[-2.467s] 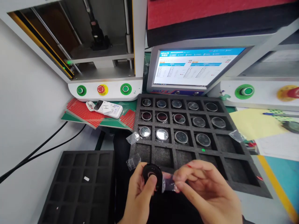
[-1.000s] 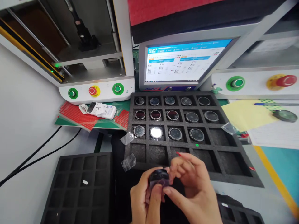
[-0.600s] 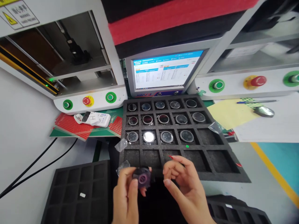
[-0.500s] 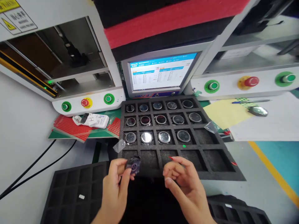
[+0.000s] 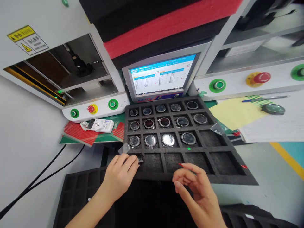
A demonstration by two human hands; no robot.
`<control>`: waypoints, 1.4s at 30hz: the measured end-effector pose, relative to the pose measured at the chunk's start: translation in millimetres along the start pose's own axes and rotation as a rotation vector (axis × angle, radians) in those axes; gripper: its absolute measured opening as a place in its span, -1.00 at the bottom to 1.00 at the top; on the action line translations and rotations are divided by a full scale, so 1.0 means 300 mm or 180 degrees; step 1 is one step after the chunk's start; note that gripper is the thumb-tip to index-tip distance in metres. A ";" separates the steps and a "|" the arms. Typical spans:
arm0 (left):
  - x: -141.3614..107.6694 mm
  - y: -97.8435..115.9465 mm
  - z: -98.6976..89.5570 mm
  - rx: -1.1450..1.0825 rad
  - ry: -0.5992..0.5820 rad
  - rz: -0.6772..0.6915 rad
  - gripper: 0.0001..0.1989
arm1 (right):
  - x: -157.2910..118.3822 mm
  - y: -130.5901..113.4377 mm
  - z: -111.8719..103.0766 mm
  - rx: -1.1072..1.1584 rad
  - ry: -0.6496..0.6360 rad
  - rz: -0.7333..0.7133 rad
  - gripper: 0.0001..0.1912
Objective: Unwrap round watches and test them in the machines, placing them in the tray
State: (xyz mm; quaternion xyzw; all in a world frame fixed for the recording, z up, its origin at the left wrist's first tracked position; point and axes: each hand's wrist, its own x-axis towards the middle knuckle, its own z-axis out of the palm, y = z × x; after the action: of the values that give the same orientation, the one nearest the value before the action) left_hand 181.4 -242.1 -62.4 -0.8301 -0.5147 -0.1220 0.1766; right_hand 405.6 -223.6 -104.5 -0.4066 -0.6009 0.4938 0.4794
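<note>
A black foam tray (image 5: 200, 164) holds several round watch faces in its three upper rows. My left hand (image 5: 122, 173) is palm down over the front-left compartment, its fingers closed round a dark round watch part (image 5: 140, 158) that is mostly hidden beneath them. To the right, my right hand (image 5: 197, 190) hovers at the tray's front edge, fingers curled, with a small red piece (image 5: 181, 164) at the tip of the index finger. A clear plastic film (image 5: 123, 148) lies at the tray's left edge.
Behind the tray stands a monitor (image 5: 163, 76) between two machines with green and red buttons. A white device (image 5: 101, 125) and red sticker sheets lie on the left. Yellow paper (image 5: 237, 112), a pen and a dark oval object (image 5: 273, 109) are on the right. More foam trays sit below.
My left hand has turned over and brought the watch part down to the front-left compartment. My right hand keeps nearly the same pose. The camera view has shifted slightly.
</note>
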 end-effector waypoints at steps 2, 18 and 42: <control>0.002 0.004 -0.011 0.0061 -0.0031 0.0026 -0.81 | 0.002 0.002 0.000 0.0002 -0.0016 -0.0006 -0.76; -0.004 0.021 0.008 0.0214 -0.0201 -0.0144 -0.73 | 0.011 0.006 0.003 0.0036 -0.0111 -0.0042 -0.78; -0.021 0.286 -0.019 -0.3251 0.0679 -0.2169 -0.83 | 0.005 -0.030 0.013 0.0266 -0.0641 0.0142 -0.81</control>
State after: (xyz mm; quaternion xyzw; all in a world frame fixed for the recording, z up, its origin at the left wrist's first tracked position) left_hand 255.6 -284.7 -73.9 -0.5821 -0.6068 -0.4845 -0.2411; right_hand 401.4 -224.7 -95.7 -0.3478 -0.6157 0.5673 0.4220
